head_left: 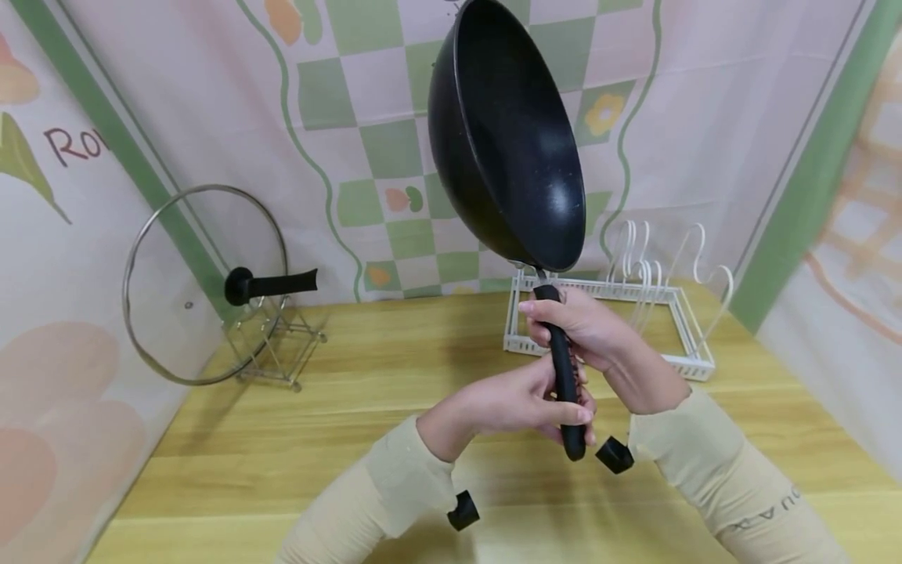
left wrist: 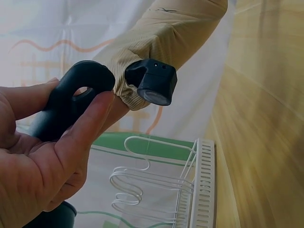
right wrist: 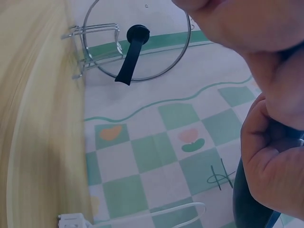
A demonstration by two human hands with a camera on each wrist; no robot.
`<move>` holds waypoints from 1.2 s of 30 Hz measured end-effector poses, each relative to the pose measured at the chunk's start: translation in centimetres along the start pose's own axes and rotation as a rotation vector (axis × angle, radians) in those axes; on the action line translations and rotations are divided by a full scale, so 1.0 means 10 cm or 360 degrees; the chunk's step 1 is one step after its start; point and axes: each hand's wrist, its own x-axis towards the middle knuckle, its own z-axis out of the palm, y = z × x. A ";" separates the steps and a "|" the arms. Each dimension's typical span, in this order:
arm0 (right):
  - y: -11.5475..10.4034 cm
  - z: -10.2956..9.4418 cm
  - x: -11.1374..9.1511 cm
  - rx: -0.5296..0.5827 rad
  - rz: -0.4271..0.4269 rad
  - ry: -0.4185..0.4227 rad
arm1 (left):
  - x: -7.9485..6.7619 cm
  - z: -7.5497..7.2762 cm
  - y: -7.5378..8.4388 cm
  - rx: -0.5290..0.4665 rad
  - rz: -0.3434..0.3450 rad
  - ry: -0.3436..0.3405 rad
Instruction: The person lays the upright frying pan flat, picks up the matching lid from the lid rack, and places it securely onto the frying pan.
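A deep black wok (head_left: 507, 141) is held up over the table, its bowl upward and its inside turned to the right. My right hand (head_left: 581, 325) grips the upper part of the black handle (head_left: 564, 368), close to the bowl. Lower down, my left hand (head_left: 517, 399) grips the same handle near its end. In the left wrist view, the thumb and fingers of the left hand (left wrist: 52, 147) lie round the handle's looped end (left wrist: 90, 78). The right wrist view shows curled fingers of the right hand (right wrist: 280, 166) beside the dark wok (right wrist: 251, 204).
A glass lid (head_left: 204, 286) with a black handle stands upright in a wire stand (head_left: 278, 352) at the left. Behind the hands at the right lies a white rack (head_left: 694, 368) with curved wire dividers. Patterned fabric walls (head_left: 380, 157) enclose the wooden table (head_left: 282, 446).
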 end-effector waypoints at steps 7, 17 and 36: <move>0.04 0.04 0.02 -0.0099 -0.0030 0.0072 | -0.02 -0.01 -0.02 -0.0039 -0.0002 0.0000; 0.06 0.05 0.04 -0.0145 -0.0060 0.0097 | -0.04 -0.04 -0.07 -0.0116 0.0009 -0.0033; 0.06 0.18 0.10 -0.0302 0.0070 0.0335 | -0.12 -0.13 -0.14 -0.0222 -0.0018 0.0013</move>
